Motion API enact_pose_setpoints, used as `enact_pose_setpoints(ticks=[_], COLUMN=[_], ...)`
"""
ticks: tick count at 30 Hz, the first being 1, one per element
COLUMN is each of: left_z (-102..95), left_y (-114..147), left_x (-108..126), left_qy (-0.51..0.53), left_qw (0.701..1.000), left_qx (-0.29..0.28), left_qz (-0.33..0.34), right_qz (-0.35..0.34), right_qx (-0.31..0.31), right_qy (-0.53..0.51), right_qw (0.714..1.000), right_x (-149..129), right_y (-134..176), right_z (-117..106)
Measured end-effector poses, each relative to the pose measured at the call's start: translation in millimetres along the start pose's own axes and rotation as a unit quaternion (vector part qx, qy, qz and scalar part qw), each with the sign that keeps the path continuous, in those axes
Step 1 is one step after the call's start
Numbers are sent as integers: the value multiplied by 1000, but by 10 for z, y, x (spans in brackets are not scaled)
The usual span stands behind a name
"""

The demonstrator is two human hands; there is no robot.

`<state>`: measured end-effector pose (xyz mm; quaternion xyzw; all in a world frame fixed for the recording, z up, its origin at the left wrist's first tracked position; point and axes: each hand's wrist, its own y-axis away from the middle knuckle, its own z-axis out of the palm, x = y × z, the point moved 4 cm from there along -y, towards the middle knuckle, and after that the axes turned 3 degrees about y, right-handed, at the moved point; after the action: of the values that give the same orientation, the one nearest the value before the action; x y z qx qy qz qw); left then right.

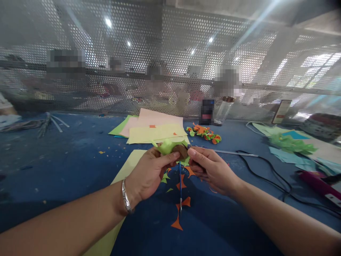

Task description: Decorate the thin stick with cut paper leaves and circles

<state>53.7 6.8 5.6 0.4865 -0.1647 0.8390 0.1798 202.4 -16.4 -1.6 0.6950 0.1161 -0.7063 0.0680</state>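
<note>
With left hand [149, 170], pinching green paper [166, 146] and a brown piece [180, 152] above the blue table [66, 156]; with right hand [214, 169], curled close beside, can't tell whether gripping anything. Best to pinch lightly, avoiding creases, bracing one hand against the other. Reaching in from both sides, angled inward

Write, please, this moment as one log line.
left hand: holding green paper, brown piece | right hand: beside them, grip unclear | table: thin blue tool, orange scraps, paper sheets
</note>
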Motion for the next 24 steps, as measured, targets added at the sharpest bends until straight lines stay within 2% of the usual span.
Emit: enact_pose_setpoints(ticks=[24], left_z=[-10], left_y=[7], left_x=[2], left_qy=[-41], left_qw=[999], left_qx=[-15], left_qz=[23], right_qz=[-17], right_qx=[-13], right_qy=[22], right_qw=[1000], right_x=[-20], right_y=[3], right_z=[-19])
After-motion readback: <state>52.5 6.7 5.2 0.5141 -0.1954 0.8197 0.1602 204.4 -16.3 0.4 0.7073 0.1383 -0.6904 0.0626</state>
